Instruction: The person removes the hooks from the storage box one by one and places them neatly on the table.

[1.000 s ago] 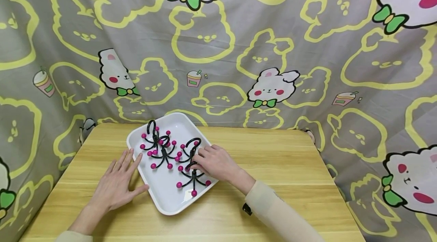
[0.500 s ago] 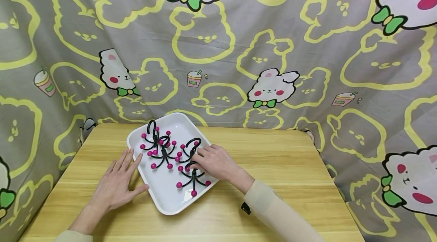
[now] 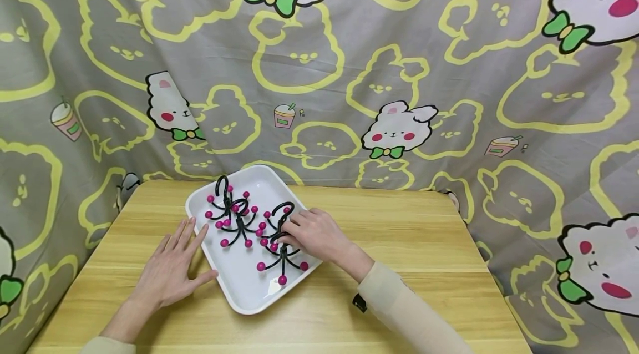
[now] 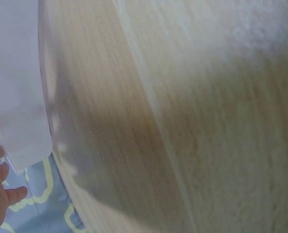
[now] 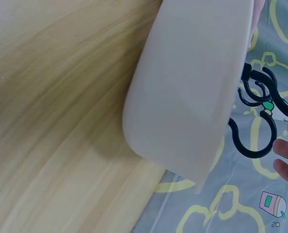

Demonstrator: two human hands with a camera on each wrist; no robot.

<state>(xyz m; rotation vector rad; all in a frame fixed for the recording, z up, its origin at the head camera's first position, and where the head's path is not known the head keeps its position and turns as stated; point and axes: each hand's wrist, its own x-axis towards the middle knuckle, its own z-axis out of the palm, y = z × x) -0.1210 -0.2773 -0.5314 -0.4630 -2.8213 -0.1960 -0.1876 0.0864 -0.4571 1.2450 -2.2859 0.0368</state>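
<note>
A white tray (image 3: 232,284) lies angled on the table and holds several black multi-arm hooks with pink ball tips. My right hand (image 3: 319,234) pinches the curved top of the nearest hook (image 3: 283,257), its arms spread over the tray's front right. Just behind it stands another hook (image 3: 283,211), partly covered by the fingers. Two more hooks, one in front (image 3: 241,227) and one behind (image 3: 227,207), overlap at the back left. With fingers straight and spread, my left hand (image 3: 167,271) touches the tray's left rim. The right wrist view shows black hook tops (image 5: 275,94) above the tray wall.
The wooden table (image 3: 399,243) extends on both sides of the tray. A patterned grey curtain (image 3: 319,93) hangs behind and beside it. Under the right sleeve a small black object (image 3: 359,302) shows.
The nearest hook has risen slightly in my right hand, its pink tips shifting up and a little left. My left hand and the tray stay put.
</note>
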